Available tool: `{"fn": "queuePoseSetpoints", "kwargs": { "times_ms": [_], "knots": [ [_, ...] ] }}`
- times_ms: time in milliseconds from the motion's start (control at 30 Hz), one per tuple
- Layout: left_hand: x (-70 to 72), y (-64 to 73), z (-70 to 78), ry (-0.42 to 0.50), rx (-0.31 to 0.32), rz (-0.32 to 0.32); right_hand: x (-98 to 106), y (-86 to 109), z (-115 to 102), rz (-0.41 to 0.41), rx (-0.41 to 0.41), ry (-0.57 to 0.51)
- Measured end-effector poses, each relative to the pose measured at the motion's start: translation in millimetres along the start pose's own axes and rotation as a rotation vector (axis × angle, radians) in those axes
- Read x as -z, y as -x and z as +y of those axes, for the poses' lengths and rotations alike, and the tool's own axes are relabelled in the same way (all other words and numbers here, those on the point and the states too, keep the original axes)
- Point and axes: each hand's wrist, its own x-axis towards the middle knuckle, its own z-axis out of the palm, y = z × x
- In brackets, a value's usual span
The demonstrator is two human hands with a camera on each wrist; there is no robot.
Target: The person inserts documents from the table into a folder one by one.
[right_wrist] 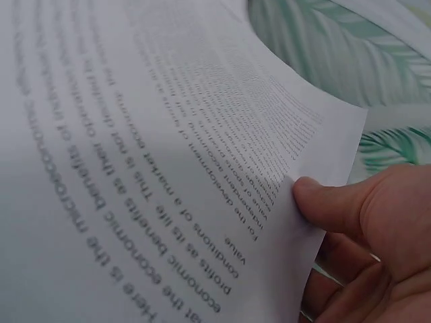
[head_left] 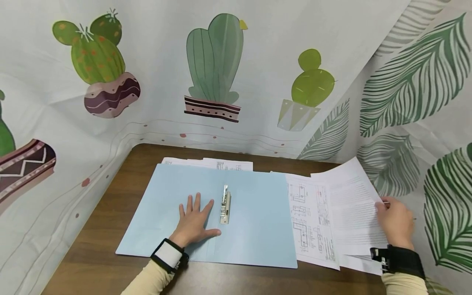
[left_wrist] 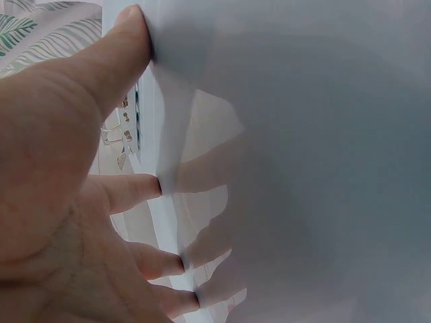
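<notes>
A light blue folder (head_left: 258,213) lies spread flat on the table, with a metal lever clip (head_left: 225,207) along its middle fold. My left hand (head_left: 193,223) rests on the folder's left half, fingers spread, thumb pointing toward the clip. In the left wrist view the fingertips (left_wrist: 175,264) touch the glossy blue surface. At the far right my right hand (head_left: 396,221) pinches the right edge of a printed text sheet (head_left: 355,205), thumb on top. That sheet bows upward along the held edge, its lines of type showing in the right wrist view.
Sheets with technical drawings (head_left: 313,221) lie between the folder and the text sheet. More papers (head_left: 228,164) stick out behind the folder's back edge. The brown wooden table (head_left: 110,213) meets a white cactus-print cloth (head_left: 158,73) at the back and a leaf-print cloth (head_left: 413,94) on the right.
</notes>
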Motion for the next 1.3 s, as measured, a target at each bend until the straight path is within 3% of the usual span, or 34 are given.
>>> {"fn": "queuePoseSetpoints", "kwargs": {
  "times_ms": [167, 333, 467, 567, 667, 867, 1300],
  "knots": [
    [1.3, 0.3, 0.9, 0.004, -0.002, 0.001, 30, -2.3, -17, 0.094, 0.058, 0.006],
    [2.0, 0.2, 0.9, 0.008, 0.0, 0.002, 58, -2.5, -32, 0.245, 0.142, -0.021],
    [3.1, 0.2, 1.7, 0.006, 0.0, 0.001, 68, -2.3, -42, 0.332, 0.158, -0.054],
    [4.7, 0.7, 2.6, 0.004, 0.0, 0.0, 68, -3.7, -47, 0.347, 0.141, -0.106],
    [5.5, 0.9, 2.6, 0.006, -0.005, 0.01, 64, -6.3, -49, 0.305, 0.108, -0.176],
    [2.4, 0.6, 1.0, -0.002, -0.006, 0.013, 48, -8.8, -51, 0.161, 0.008, -0.205],
    [-0.8, -1.3, -3.7, -0.006, 0.003, 0.004, -13, 3.1, -66, -0.057, -0.056, -0.377]
  ]
}}
